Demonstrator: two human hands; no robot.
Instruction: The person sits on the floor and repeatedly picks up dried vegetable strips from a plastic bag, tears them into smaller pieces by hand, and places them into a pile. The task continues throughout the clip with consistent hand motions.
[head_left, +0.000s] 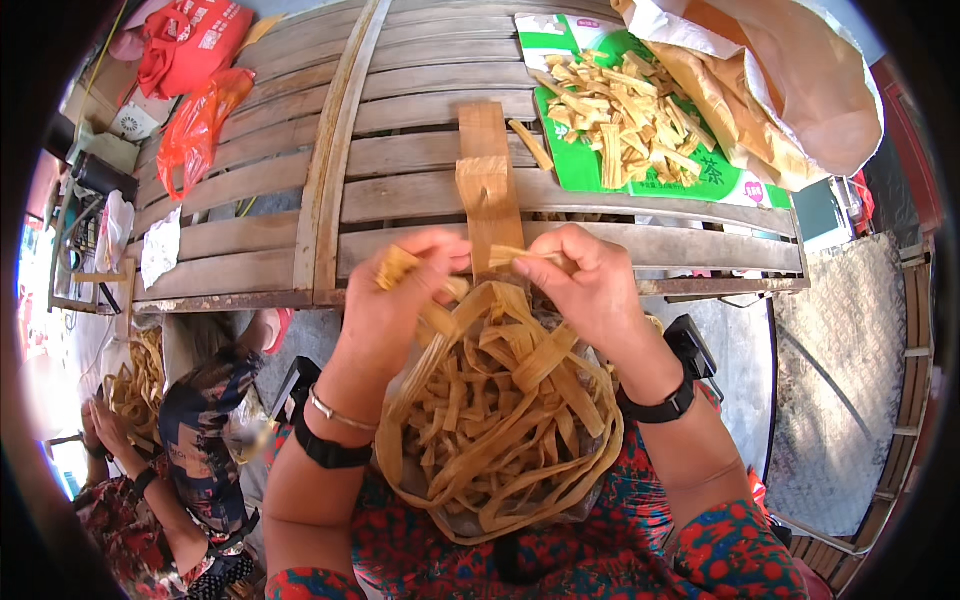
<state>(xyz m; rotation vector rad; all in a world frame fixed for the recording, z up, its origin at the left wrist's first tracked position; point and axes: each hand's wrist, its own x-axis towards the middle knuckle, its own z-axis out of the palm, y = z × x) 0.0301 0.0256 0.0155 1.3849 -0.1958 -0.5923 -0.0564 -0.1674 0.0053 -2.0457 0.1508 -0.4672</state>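
My left hand (408, 285), a little smeared by motion, is closed on a folded tan strip (397, 266). The thumb and fingers of my right hand (597, 283) pinch the end of another flat tan strip (507, 257). Both hands are above the near edge of the slatted table, either side of a wooden block tool (484, 187) with a raised upright piece. In my lap, below the hands, rests a clear plastic bag heaped with long, curled tan strips (500, 400). Their exact material I cannot tell.
Short folded pieces (630, 115) lie piled on a green printed sheet (575, 175) at the far right, beside an open paper sack (760, 85). Red bags (195, 45) sit far left on the slatted table (400, 205). Another person (190, 440) works with similar strips at the left.
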